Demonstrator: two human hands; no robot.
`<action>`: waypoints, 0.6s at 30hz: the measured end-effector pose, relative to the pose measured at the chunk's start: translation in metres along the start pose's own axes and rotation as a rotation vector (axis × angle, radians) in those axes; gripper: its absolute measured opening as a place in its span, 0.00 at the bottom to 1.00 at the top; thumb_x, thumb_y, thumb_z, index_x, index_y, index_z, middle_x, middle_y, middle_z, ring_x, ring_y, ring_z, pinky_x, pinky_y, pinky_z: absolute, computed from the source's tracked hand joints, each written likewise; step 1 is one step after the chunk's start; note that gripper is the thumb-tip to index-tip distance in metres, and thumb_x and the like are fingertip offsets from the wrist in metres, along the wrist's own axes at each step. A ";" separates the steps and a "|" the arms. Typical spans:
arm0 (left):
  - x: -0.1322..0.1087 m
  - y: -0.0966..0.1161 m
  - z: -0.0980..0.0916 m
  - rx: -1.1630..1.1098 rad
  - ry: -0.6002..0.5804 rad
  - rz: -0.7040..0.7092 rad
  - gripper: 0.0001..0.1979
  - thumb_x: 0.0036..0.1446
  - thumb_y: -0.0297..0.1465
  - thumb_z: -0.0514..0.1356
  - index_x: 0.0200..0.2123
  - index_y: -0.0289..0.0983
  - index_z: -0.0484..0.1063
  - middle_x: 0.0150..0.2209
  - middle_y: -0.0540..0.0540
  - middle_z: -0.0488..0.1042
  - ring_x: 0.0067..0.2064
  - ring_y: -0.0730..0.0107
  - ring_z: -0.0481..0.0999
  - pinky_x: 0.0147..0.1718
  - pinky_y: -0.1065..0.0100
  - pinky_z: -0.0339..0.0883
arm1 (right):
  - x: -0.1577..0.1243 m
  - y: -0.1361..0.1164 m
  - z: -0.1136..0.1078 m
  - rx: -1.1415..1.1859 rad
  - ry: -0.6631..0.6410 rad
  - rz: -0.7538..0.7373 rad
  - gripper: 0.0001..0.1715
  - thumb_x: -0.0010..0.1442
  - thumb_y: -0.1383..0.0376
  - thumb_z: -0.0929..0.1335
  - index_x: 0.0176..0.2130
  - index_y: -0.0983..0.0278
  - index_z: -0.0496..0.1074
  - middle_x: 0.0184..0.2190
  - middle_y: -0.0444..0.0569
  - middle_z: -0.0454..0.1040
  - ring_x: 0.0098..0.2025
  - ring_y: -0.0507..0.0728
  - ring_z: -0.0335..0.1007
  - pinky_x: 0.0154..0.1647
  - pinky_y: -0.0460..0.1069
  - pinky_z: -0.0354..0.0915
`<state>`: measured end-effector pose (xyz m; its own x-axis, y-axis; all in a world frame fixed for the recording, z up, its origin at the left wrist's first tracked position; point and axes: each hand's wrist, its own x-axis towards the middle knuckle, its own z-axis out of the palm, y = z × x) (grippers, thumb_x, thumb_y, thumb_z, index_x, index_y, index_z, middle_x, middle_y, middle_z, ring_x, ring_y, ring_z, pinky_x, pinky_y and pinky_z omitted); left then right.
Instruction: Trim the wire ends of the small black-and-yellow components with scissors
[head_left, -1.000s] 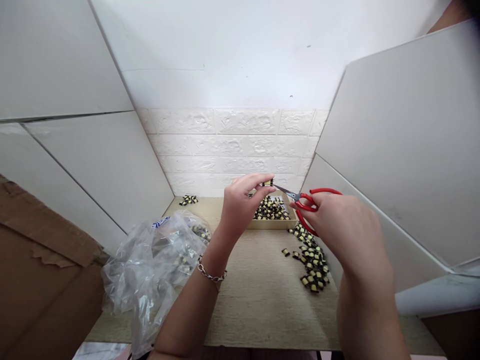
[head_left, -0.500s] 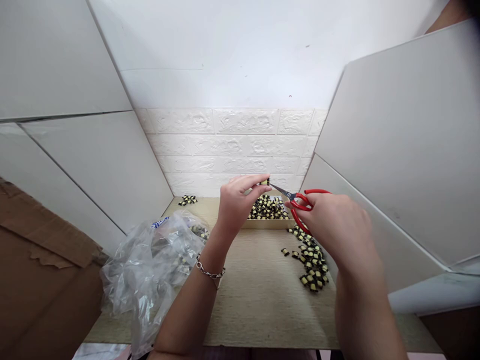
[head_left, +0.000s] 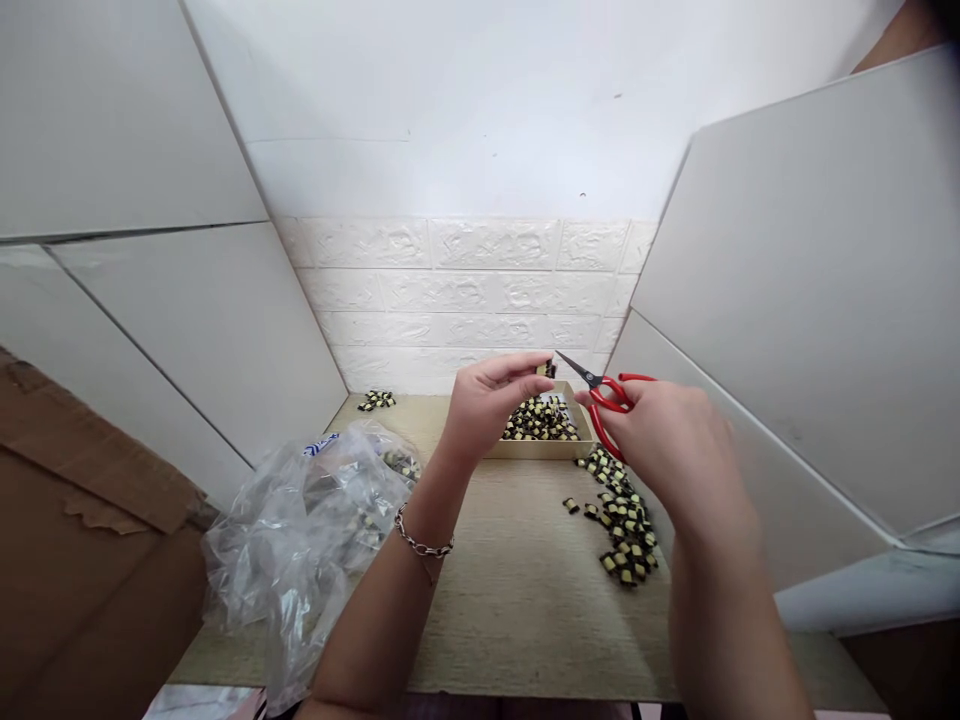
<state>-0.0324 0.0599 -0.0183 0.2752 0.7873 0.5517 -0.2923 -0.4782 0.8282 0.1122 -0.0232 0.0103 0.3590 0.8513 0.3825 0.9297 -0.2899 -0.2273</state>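
Between the thumb and fingers of my left hand [head_left: 495,405] is a small black-and-yellow piece [head_left: 546,370], its kind too small to make out. My right hand [head_left: 667,440] is closed round the red handles of a pair of scissors [head_left: 600,385]. The dark blades point up and left, their tips close beside the pinched piece; whether they touch it I cannot tell. Below my hands stands a shallow cardboard box [head_left: 536,450] holding many similar black-and-yellow pieces [head_left: 544,418]. Part of the box is hidden behind my left hand.
A loose pile of the same pieces [head_left: 626,530] lies right of the box, and a small cluster [head_left: 376,400] sits at the back left. A crumpled clear plastic bag [head_left: 300,540] covers the table's left side. White panels [head_left: 187,330] flank the table [head_left: 517,580]; brown cardboard [head_left: 90,560] stands at left.
My left hand has shifted slightly right and turned the piece. The scissors have moved a little right, and their blade tips now sit higher beside it.
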 end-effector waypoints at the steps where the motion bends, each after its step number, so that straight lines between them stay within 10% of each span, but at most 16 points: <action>1: 0.000 -0.001 0.000 -0.049 -0.009 -0.017 0.11 0.42 0.32 0.65 0.33 0.41 0.76 0.34 0.48 0.78 0.36 0.73 0.76 0.37 0.70 0.69 | 0.000 0.001 0.000 0.006 -0.003 -0.007 0.22 0.53 0.50 0.59 0.21 0.60 0.70 0.17 0.49 0.67 0.18 0.53 0.54 0.20 0.47 0.48; 18: 0.002 -0.003 -0.002 -0.259 -0.007 -0.041 0.10 0.41 0.29 0.66 0.31 0.42 0.76 0.31 0.51 0.78 0.35 0.76 0.75 0.36 0.74 0.68 | -0.019 0.002 -0.013 -0.016 0.036 -0.069 0.27 0.52 0.46 0.59 0.15 0.63 0.58 0.12 0.43 0.60 0.15 0.50 0.47 0.18 0.45 0.46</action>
<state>-0.0330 0.0634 -0.0201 0.2979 0.8009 0.5194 -0.5049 -0.3296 0.7978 0.1081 -0.0452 0.0148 0.2961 0.8534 0.4289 0.9535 -0.2380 -0.1848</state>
